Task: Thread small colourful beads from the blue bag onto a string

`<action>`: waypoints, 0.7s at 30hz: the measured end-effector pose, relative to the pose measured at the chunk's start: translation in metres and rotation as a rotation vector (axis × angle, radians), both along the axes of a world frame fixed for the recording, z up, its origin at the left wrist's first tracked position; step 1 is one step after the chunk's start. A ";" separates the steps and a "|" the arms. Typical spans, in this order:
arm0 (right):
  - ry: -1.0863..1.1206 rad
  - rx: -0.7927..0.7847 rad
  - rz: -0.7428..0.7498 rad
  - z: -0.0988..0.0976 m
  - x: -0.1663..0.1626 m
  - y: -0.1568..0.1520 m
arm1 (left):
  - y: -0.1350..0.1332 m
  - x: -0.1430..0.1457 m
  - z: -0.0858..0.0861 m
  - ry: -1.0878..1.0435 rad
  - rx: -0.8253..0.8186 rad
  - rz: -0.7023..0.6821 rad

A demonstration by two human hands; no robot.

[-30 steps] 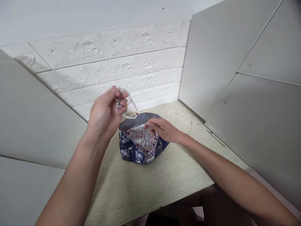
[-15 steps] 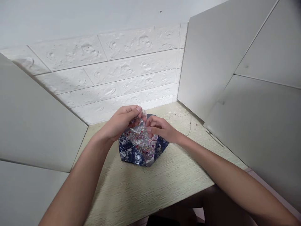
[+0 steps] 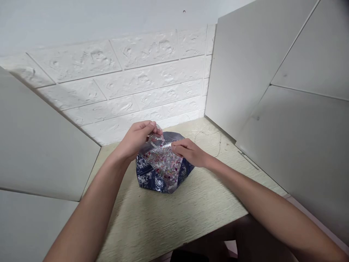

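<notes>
A dark blue open bag with a white floral print stands on the table, filled with small mixed beads in clear, pink, red and purple. Above its left rim, my left hand pinches a looped strand of clear beads. My right hand is over the bag's right side, thumb and fingertips pressed together. A faint thread appears to run between the two hands; its end at the right fingertips is too fine to see clearly.
Thin thread lies curled on the pale wooden table to the right of the bag. A white brick-patterned wall rises behind. Grey panels flank the table at the left and right. The table's front edge is near me.
My hands have moved apart: the left slightly left with the beaded strand, the right slightly right. The right fingers have closed together, and more of the beads in the bag shows.
</notes>
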State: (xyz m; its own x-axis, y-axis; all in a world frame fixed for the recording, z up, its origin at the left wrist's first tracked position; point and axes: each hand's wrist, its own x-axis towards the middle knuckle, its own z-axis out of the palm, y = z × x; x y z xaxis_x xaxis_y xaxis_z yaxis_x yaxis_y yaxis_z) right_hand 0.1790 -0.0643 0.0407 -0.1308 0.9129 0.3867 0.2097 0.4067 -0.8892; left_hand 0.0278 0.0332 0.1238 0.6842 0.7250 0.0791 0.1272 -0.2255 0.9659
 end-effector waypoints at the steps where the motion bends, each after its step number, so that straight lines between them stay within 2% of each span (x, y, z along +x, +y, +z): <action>1: -0.006 -0.001 0.013 0.000 0.000 -0.001 | 0.002 -0.001 0.000 -0.031 -0.001 0.025; 6: 0.024 0.006 0.110 -0.004 0.002 -0.001 | 0.010 -0.003 0.001 -0.006 0.053 0.192; 10: 0.074 0.039 0.139 -0.006 0.003 -0.001 | 0.016 -0.005 -0.002 0.060 0.220 0.262; 13: 0.058 0.030 0.135 -0.005 0.004 -0.001 | 0.018 -0.005 -0.004 -0.028 0.274 0.258; 17: 0.006 0.022 0.134 -0.006 0.005 -0.001 | 0.015 -0.004 0.000 -0.254 0.147 0.213; 21: -0.192 0.002 0.077 -0.009 0.002 0.000 | 0.005 -0.004 0.011 -0.458 0.110 0.121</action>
